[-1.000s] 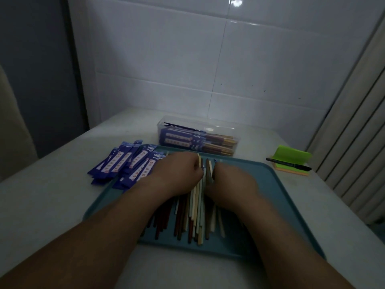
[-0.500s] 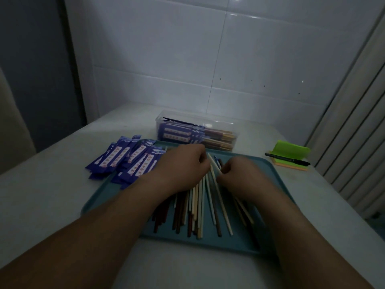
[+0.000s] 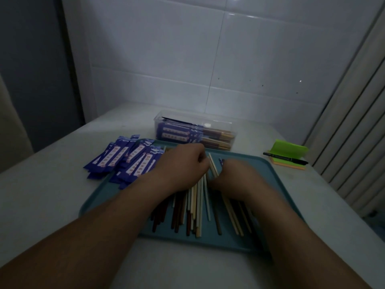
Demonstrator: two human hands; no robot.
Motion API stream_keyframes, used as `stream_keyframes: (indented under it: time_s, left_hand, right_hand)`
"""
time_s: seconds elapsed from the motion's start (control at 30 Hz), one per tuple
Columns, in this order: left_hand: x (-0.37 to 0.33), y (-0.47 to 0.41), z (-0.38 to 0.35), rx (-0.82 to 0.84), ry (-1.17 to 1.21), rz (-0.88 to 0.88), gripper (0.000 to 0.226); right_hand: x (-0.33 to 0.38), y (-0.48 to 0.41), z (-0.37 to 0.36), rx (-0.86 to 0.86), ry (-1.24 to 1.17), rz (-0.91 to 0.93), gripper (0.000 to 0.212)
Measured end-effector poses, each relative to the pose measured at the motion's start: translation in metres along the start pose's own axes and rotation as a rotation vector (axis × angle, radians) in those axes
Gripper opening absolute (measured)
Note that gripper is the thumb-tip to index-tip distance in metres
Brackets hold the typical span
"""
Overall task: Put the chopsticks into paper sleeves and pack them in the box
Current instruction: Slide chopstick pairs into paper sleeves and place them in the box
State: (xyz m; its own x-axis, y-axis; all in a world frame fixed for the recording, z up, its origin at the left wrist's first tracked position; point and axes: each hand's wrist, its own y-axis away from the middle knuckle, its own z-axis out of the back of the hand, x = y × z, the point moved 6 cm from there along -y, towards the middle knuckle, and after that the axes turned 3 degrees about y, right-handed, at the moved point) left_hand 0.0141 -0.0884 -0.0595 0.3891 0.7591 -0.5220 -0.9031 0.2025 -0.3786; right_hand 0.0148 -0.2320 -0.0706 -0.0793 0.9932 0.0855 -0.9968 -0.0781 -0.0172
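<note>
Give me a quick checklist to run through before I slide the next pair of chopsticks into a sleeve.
1. Pair in hand: cannot tell. The left hand and right hand both curl over the loose chopsticks; the grip is hidden.
2. Sleeves close: ok, overlapping the tray's far left corner.
3. Box open: ok, no lid, sleeved pairs inside.
4. Room in box: cannot tell.
5. Pen and sticky notes out of the way: ok, right of the tray.
</note>
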Motion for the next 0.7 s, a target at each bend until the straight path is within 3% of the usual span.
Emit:
stream_keyframes:
  time_s: [0.27,0.33,0.4,0.5,0.57,0.7]
  left_hand:
    - [-0.004,0.002,-0.002,0.021,0.031,-0.027,0.015]
    - [-0.006,0.003,-0.002,0.03,0.053,-0.031,0.018]
    - [-0.013,0.002,0.001,0.048,0.079,-0.039,0.029]
    - [-0.027,0.005,-0.004,0.19,0.22,-0.013,0.045]
    - [-0.033,0.009,-0.009,0.27,0.245,-0.008,0.04]
    - [-0.031,0.007,-0.004,0.276,0.266,-0.038,0.025]
  right_hand:
    - [0.004,0.0,-0.001,-0.01,0.026,0.03,0.031]
    - [-0.007,0.002,0.007,-0.019,-0.176,-0.027,0.029]
    - [-0.022,0.004,0.022,-0.111,-0.53,-0.084,0.027]
    - [-0.039,0.004,0.032,-0.33,-1.055,-0.11,0.028]
    - [-0.042,0.003,0.026,-0.401,-1.277,-0.144,0.024]
    - [-0.033,-0.002,0.008,-0.253,-1.624,-0.147,0.017]
